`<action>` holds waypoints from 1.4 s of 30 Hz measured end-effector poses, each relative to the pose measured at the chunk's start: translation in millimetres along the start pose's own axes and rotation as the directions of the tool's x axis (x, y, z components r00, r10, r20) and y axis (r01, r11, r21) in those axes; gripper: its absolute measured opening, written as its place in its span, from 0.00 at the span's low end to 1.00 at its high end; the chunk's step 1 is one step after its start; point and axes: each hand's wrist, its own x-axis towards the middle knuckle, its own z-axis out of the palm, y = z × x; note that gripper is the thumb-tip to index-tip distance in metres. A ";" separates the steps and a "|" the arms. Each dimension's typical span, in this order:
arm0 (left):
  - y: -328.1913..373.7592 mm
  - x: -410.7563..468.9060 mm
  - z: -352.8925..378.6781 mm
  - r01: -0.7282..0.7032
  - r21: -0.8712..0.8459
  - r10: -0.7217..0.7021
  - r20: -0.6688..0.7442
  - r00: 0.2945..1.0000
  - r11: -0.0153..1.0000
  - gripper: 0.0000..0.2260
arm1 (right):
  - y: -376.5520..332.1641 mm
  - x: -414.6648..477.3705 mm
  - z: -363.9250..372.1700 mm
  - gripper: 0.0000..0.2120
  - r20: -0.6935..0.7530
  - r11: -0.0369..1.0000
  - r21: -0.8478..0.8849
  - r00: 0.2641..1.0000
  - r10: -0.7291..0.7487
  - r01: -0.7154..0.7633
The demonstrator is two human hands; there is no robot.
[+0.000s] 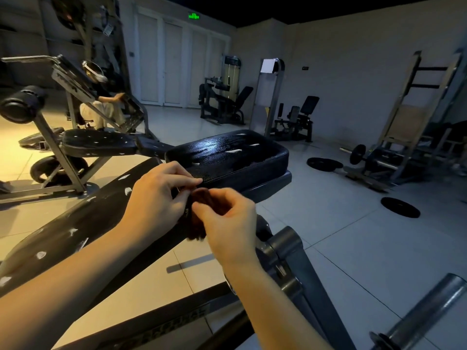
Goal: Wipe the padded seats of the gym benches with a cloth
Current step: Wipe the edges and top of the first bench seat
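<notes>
Frame centre: left hand (156, 195) and right hand (227, 223) both pinch bunched, fuzzy, dark reddish-brown cloth (196, 224) at near edge of seat pad (227, 155). Pad black, glossy, pebbled, rounded rectangle (pale scuffs dot surface). Green sign (193, 15), top centre, lettering unreadable.

dark reddish-brown cloth (202, 210) is bunched up, pinched between the left hand (156, 195) and right hand (227, 223), right at the near edge of the black padded seat (227, 157). that seat is glossy, level and flecked white. a second black seat (98, 145) sits behind on the left.
</notes>
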 end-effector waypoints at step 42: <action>2.2 -0.8 5.3 0.037 0.001 -0.037 -0.045 0.998 0.999 0.10 | 18.6 44.7 -42.0 0.07 -0.241 0.988 -0.111 0.961 -0.133 0.109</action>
